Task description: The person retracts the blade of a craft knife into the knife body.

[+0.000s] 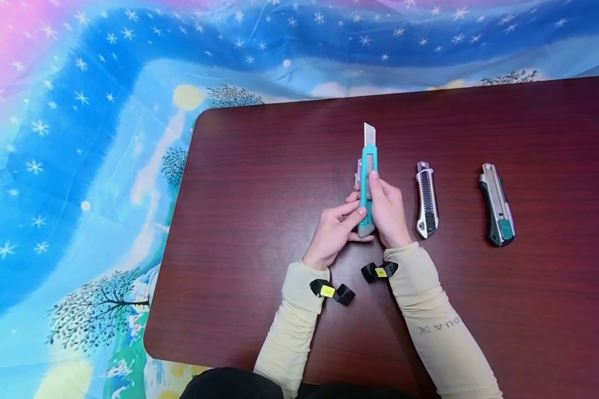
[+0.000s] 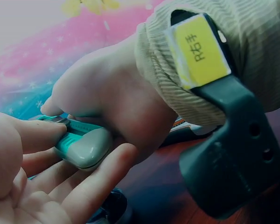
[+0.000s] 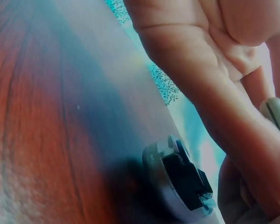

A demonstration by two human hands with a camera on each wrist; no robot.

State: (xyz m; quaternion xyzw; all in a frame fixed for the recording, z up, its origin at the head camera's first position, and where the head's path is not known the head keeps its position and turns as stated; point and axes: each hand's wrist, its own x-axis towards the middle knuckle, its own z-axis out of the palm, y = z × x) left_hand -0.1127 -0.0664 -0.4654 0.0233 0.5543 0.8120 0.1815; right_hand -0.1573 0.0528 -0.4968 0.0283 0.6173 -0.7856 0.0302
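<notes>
A teal utility knife (image 1: pixel 366 194) with a grey butt end is held up in both hands, its blade (image 1: pixel 370 134) extended and pointing away. My left hand (image 1: pixel 331 227) pinches the lower handle between thumb and fingers. Gripping it from the other side, my right hand (image 1: pixel 388 213) has its thumb on the front of the handle, near the slider track. The grey end (image 2: pixel 91 147) shows between the hands in the left wrist view. Behind the held knife lies another cutter (image 1: pixel 358 170), mostly hidden.
Two more cutters lie on the dark wood table (image 1: pixel 249 233) to the right: a silver and black one (image 1: pixel 426 202) and a black and grey one with a green slider (image 1: pixel 497 205). A patterned blue cloth (image 1: pixel 130 111) hangs behind the table's far and left edges.
</notes>
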